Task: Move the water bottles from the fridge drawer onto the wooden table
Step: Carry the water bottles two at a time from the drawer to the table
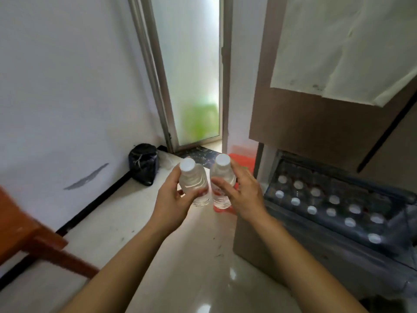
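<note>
Both hands are loaded: left hand (173,198) wrapped round one water bottle (193,180), right hand (244,195) gripping a second bottle (222,177), both upright, just left of the fridge drawer (334,249), where many more capped bottles wait. Best kept vertical, grips firm, then swung further left to the tabletop (19,224).

A black bag (143,163) sits on the pale tiled floor (180,256) against the white wall (67,86) — a grey scuff (86,177) marks that wall. Beyond, a frosted glass door (194,75); upper right, a creased white sheet (338,46).
</note>
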Demonstrator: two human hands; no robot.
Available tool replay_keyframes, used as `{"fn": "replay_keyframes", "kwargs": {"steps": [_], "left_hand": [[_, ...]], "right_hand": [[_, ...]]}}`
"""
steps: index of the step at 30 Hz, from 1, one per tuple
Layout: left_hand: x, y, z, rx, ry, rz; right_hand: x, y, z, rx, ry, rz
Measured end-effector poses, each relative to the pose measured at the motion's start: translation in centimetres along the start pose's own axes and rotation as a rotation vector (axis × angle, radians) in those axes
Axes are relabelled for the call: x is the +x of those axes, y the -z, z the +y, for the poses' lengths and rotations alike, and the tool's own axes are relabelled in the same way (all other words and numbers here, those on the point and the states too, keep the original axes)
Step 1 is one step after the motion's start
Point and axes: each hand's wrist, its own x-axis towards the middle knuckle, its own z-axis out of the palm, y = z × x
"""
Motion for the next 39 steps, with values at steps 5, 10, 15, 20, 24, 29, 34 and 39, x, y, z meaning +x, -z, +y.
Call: {"fn": "replay_keyframes", "kwargs": {"steps": [5, 10, 15, 20, 24, 29, 34, 39], "left_hand": [[-4.0, 12.7, -1.7, 0.032, 0.035, 0.153], [-9.4, 27.9, -5.3, 0.105, 0.093, 0.284], [-14.6, 42.7, -8.3, 0.091, 0.125, 0.431], [-17.8, 53.9, -11.4, 0.105, 0.180, 0.577], [-18.6, 60.8, -14.8, 0.149, 0.233, 0.710], [-17.1, 68.4, -19.6, 0.197, 0.287, 0.822], [-13.4, 76.1, -23.0, 0.243, 0.340, 0.900], [-10.9, 82.6, -25.0, 0.279, 0.355, 0.983]], "right_hand": [[-0.9, -11.1, -7.6, 0.052, 0.160, -0.142], [-3.3, -24.9, -16.9, 0.128, 0.258, -0.274], [-5.9, -38.8, -26.4, 0.218, 0.322, -0.422], [-7.6, -49.0, -34.3, 0.286, 0.399, -0.543], [-6.6, -57.0, -37.3, 0.343, 0.396, -0.625], [-3.3, -67.5, -40.2, 0.336, 0.453, -0.711], [1.5, -77.5, -43.9, 0.346, 0.517, -0.795], [4.9, -86.4, -48.4, 0.365, 0.598, -0.900]]}}
